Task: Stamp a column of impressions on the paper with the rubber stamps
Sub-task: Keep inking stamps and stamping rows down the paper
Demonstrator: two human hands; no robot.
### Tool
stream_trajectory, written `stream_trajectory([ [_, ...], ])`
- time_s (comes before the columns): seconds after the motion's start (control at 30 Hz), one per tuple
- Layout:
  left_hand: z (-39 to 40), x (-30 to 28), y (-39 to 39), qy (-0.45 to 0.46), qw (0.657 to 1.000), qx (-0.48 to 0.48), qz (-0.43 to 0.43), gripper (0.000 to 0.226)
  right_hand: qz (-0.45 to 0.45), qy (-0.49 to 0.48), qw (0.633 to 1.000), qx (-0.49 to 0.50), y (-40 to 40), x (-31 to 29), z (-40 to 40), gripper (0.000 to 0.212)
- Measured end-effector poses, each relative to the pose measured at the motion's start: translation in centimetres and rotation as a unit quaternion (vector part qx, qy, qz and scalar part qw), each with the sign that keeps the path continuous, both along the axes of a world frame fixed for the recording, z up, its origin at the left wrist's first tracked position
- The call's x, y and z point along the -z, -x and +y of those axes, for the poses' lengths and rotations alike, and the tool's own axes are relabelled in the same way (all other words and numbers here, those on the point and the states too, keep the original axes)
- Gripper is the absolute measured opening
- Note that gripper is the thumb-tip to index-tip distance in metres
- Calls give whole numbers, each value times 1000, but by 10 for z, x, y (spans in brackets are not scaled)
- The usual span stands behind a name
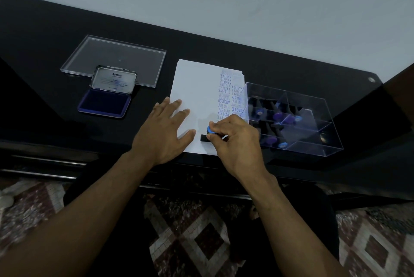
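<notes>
Both forearms reach forward over the bench (56, 36), the left hand (164, 130) lying flat with fingers spread, the right hand (233, 140) just beside it, fingers curled in a pinching grip.

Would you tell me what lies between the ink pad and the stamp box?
In the head view, the paper lies between the ink pad and stamp box, with both hands on it.
</notes>
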State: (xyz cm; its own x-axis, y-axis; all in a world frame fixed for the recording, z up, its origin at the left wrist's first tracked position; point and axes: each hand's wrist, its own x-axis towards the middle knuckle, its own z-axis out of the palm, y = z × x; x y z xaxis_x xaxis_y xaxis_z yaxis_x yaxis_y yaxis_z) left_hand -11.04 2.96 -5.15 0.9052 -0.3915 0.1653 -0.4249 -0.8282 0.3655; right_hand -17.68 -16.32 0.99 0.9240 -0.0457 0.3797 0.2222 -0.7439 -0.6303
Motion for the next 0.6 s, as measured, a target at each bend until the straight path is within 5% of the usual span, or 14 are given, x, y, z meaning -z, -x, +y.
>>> stream_trajectory([
  [0.6, 1, 2, 0, -17, 1000, 3, -8, 72, -13, -9, 1000, 2, -2, 6, 0, 15],
])
